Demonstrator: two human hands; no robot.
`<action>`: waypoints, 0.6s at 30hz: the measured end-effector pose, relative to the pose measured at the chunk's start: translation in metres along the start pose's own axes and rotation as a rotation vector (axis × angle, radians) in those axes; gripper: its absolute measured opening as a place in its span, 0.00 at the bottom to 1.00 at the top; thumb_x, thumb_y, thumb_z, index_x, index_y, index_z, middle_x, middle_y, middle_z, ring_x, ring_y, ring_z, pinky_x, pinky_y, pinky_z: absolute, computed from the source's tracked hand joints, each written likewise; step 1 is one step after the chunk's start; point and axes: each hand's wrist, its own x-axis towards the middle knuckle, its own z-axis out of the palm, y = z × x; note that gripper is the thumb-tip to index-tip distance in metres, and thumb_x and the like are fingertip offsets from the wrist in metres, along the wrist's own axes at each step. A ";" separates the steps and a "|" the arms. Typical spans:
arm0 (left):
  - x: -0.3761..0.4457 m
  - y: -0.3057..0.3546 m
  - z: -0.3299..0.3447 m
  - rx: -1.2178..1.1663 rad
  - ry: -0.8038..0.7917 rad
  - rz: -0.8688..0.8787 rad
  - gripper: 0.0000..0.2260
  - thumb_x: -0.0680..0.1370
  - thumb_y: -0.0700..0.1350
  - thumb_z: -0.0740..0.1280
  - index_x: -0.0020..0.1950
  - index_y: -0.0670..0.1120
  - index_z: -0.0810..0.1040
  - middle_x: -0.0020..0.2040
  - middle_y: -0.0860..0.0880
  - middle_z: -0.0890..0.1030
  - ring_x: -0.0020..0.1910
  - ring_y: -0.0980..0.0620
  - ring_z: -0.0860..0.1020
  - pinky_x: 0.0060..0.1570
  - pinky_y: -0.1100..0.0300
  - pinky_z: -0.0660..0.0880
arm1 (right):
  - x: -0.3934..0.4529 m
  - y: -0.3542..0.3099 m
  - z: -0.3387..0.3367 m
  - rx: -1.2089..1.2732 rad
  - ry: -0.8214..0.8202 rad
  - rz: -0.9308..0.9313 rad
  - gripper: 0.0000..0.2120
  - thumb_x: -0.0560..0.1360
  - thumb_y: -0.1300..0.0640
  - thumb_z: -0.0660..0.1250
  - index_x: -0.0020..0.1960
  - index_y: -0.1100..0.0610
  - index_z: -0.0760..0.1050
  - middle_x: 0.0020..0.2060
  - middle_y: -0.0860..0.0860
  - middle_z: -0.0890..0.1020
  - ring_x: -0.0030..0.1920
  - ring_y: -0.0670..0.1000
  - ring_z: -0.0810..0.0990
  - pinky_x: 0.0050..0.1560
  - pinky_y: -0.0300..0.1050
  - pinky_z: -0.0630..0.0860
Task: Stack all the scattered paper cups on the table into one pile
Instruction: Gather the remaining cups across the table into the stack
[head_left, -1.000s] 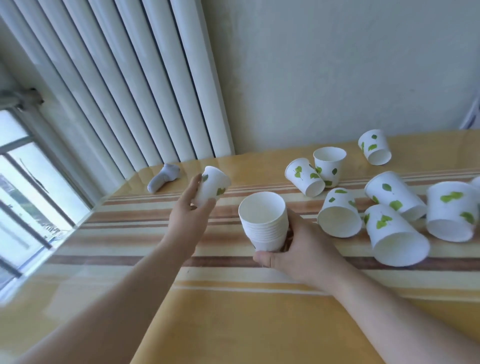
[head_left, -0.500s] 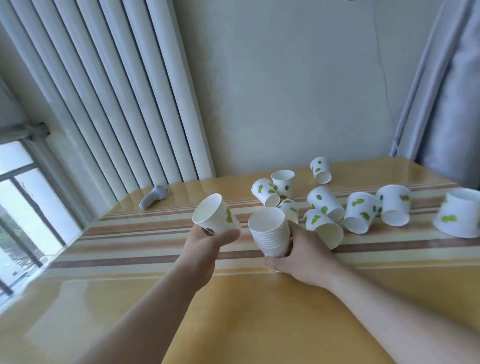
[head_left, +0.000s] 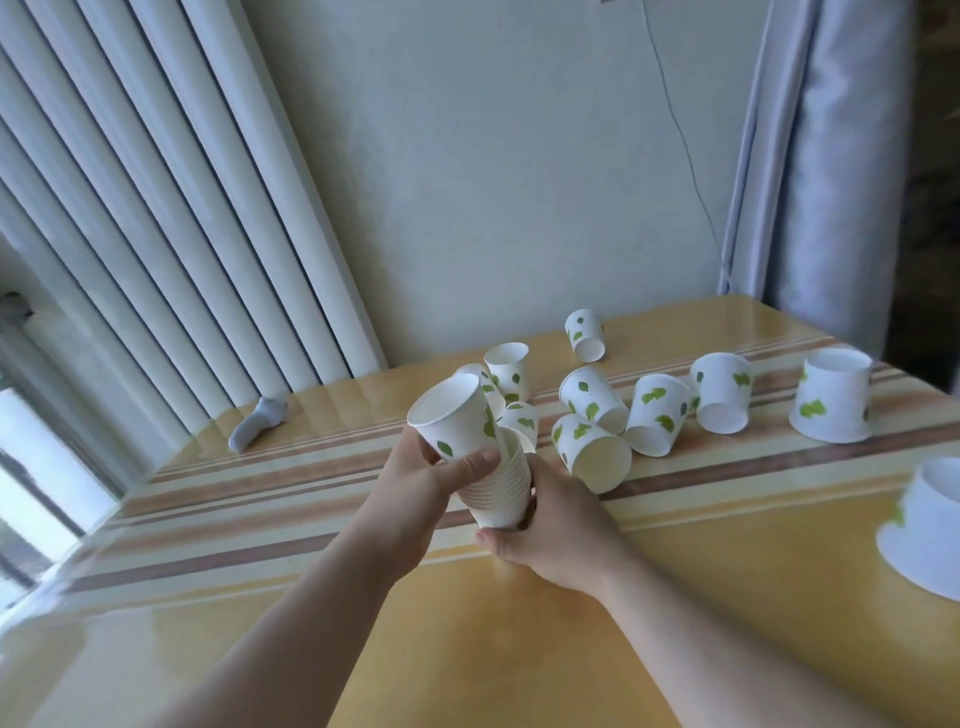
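Observation:
My left hand (head_left: 423, 480) grips a single white paper cup with green leaves (head_left: 454, 418), tilted, its base over the mouth of the stack. My right hand (head_left: 545, 525) holds the stack of nested cups (head_left: 501, 491) from below, just above the table. Behind them, several loose cups lie or stand on the striped tablecloth: one on its side (head_left: 597, 460), one upright (head_left: 509, 366), others to the right (head_left: 722, 392). An upturned cup (head_left: 834, 402) sits far right, and another (head_left: 930, 530) is cut off by the right edge.
A white sock (head_left: 257, 423) lies at the table's back left corner. A radiator stands behind on the left, a window at far left, a curtain (head_left: 810, 171) at back right. The yellow table (head_left: 519, 649) stretches towards me.
My left hand has carried the single cup rightwards from the table's left side to the top of the stack in my right hand. The view has tilted up and shifted.

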 end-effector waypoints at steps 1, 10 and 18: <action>-0.001 -0.002 0.002 0.002 -0.007 -0.022 0.27 0.74 0.46 0.79 0.72 0.48 0.78 0.64 0.44 0.87 0.65 0.41 0.85 0.59 0.35 0.84 | 0.001 0.000 0.000 0.007 -0.003 -0.002 0.28 0.65 0.38 0.81 0.62 0.38 0.75 0.51 0.37 0.84 0.51 0.39 0.84 0.54 0.46 0.83; -0.002 -0.046 -0.013 0.100 -0.229 -0.040 0.44 0.68 0.56 0.85 0.80 0.48 0.70 0.71 0.44 0.82 0.72 0.42 0.80 0.70 0.44 0.79 | 0.001 0.000 0.000 0.006 0.002 -0.009 0.31 0.64 0.38 0.83 0.64 0.41 0.76 0.53 0.39 0.83 0.53 0.43 0.84 0.54 0.46 0.83; 0.005 -0.060 -0.030 0.191 0.073 0.028 0.22 0.70 0.51 0.83 0.61 0.49 0.83 0.54 0.49 0.90 0.54 0.50 0.88 0.55 0.51 0.84 | -0.008 0.006 -0.013 -0.152 0.061 -0.160 0.25 0.71 0.56 0.81 0.66 0.42 0.80 0.50 0.38 0.82 0.41 0.41 0.82 0.50 0.42 0.81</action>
